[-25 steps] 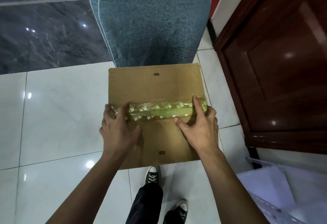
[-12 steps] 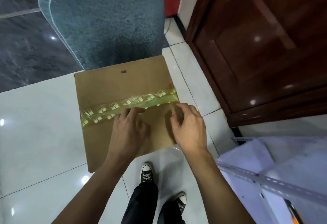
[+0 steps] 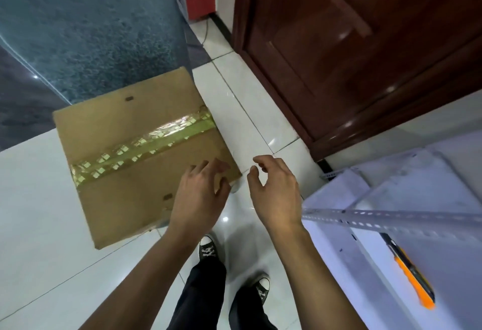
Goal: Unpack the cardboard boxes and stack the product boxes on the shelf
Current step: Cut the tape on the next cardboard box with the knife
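Now both hands have lifted off the tape: the left hand (image 3: 199, 194) hovers loose-fingered over the brown cardboard box (image 3: 140, 157) on the white tiled floor (image 3: 34, 199), the right hand (image 3: 276, 188) hangs empty beside it, so the yellow-green tape seam (image 3: 143, 148) remains sealed.

Glossy white floor tiles (image 3: 39, 212) lie under the hands, reflecting ceiling lights. Ahead-left of them is a teal rug (image 3: 86, 24) on dark marble (image 3: 20, 110); ahead-right stands a dark wooden door (image 3: 365, 50).

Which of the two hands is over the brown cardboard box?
The left hand, its fingers over the taped brown cardboard box; the right hand hangs above white floor tile instead.
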